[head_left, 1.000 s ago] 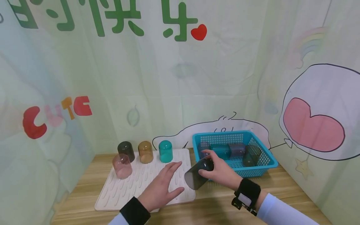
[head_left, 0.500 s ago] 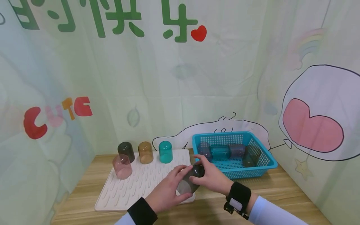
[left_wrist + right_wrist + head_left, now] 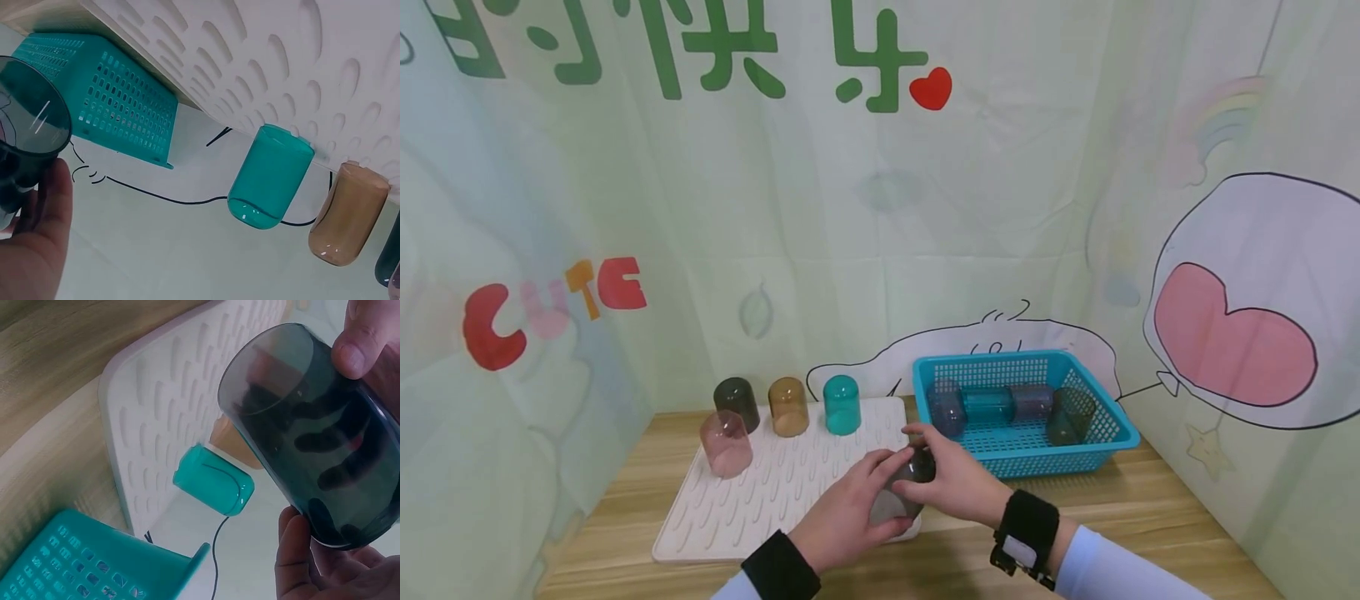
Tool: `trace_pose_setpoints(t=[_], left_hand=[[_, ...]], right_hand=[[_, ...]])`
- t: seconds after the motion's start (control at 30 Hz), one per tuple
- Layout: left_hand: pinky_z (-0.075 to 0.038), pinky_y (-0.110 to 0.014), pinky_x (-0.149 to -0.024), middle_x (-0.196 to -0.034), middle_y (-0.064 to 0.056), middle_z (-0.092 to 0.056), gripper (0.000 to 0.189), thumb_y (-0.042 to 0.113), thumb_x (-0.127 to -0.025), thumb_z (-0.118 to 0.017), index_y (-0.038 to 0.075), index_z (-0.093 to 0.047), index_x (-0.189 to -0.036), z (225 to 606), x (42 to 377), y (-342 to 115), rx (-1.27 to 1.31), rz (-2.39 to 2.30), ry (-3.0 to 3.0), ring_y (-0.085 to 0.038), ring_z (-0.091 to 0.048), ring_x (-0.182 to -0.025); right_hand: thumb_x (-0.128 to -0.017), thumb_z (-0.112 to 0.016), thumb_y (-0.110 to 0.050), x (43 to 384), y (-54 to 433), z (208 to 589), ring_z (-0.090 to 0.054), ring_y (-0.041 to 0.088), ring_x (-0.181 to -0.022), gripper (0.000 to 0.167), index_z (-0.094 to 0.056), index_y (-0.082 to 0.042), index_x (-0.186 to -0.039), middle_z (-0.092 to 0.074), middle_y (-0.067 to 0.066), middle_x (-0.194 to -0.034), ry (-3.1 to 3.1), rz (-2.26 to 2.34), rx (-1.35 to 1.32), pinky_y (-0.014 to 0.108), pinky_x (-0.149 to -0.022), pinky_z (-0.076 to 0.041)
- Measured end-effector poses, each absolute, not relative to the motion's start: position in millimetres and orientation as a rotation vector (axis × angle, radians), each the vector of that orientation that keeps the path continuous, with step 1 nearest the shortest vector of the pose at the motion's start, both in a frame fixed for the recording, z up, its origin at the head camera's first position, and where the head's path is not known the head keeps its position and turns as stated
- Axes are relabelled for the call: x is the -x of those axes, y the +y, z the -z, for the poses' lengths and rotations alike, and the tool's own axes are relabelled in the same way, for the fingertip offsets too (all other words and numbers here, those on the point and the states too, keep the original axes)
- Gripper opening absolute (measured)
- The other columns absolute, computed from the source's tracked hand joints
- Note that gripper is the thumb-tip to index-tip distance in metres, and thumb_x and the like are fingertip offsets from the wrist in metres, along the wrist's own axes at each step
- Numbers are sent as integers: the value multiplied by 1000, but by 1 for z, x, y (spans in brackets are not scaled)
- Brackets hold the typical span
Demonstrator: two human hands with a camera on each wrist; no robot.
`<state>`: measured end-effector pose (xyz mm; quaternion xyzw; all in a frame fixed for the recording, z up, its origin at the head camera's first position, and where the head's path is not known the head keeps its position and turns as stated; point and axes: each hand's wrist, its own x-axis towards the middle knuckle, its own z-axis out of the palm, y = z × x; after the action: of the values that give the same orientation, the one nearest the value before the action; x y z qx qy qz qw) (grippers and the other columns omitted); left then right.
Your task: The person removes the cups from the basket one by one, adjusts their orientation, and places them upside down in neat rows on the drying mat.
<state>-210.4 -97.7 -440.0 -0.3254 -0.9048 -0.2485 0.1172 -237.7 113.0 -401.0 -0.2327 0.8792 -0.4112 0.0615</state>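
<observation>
1 dark grey cup (image 3: 312, 437), tilted, is held btwn the L hand (image 3: 844, 508) (mouth end) & R hand (image 3: 958, 477) (base end). Fwd-left of the hands, 4 are stood on 1 white mat (image 3: 778, 500): 1 black cup (image 3: 736, 404), 1 amber cup (image 3: 788, 407), 1 teal cup (image 3: 842, 405), 1 pink cup (image 3: 727, 447). Fwd-right, 4 are laid in 1 blue basket (image 3: 1063, 460): 2 purplish cups (image 3: 1032, 402), 1 blue-green cup (image 3: 988, 406), 1 dark cup (image 3: 1070, 417). Both hands are turned inward, fingers curled round the held one.
</observation>
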Motion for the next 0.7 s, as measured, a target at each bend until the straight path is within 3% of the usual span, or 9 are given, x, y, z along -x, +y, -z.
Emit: trace_pose_setpoints(t=[0.3,0.5,0.7], left_hand=[[-60,-38,-89,-143,-4,-48,83,42,-89,-78,32,-32,-157,450,212,-107,865,858,-2736,-18,-63,-111],[-59,-43,-93,-145,-3,-47,85,39,-88,-79,33,-27,-155,456,215,-122,734,969,-2787,-20,-62,-119],[-57,-46,-97,-143,-6,-51,88,37,-84,-83,26,-30,-153,463,223,-138,559,958,-2751,-24,-62,-124]], right_hand=[[-91,-74,-47,237,110,403,-59,22,-108,67,-49,-15,-143,-60,8,-131,2658,1203,727,35,-83,-58],[-97,-67,-45,239,112,413,-61,16,-100,57,-51,-15,-142,-63,2,-119,2647,1202,700,31,-82,-55],[-100,-63,-41,240,110,433,-63,20,-107,49,-53,-13,-139,-66,3,-119,2668,1019,788,37,-90,-56]])
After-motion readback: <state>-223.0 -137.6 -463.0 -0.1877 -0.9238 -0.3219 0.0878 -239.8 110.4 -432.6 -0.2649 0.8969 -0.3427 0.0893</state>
